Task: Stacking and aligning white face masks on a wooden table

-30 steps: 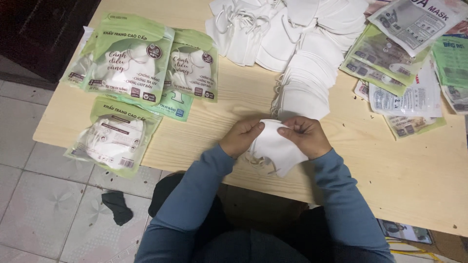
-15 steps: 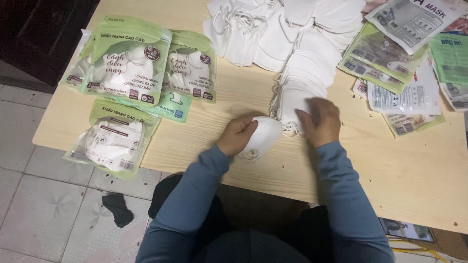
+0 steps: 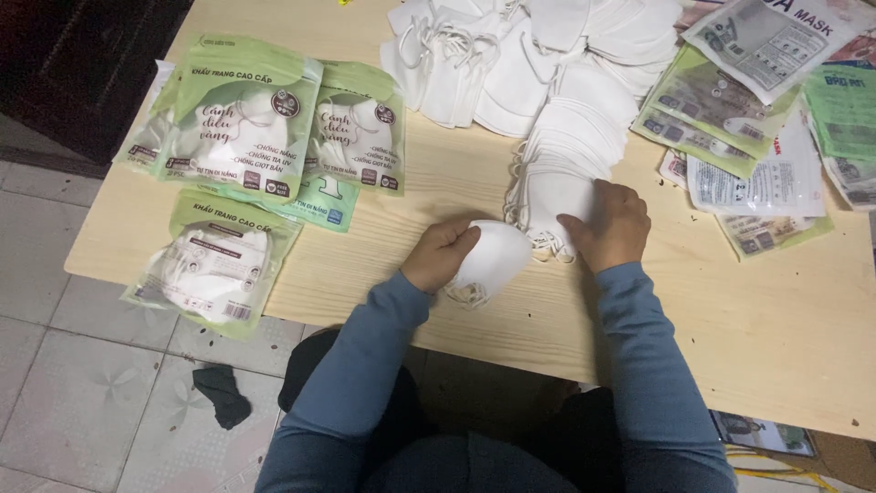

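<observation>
Right hand [image 3: 610,224] newly flat atop mask stack [image 3: 557,173]; left fingers [image 3: 461,239] gripping white mask [image 3: 493,260], long axis diagonal

A pale wooden table [image 3: 748,319] stands on a tiled floor [image 3: 82,402]. On its left part lie three green packs [image 3: 239,123] of white masks, one nearer the front edge [image 3: 212,265]; along the back a heap of loose white masks [image 3: 538,55] runs down into a stack [image 3: 557,155] near the middle, and flat empty pouches [image 3: 766,100] overlap at the right. A dark scrap [image 3: 222,394] lies on the floor below the table's edge.
</observation>
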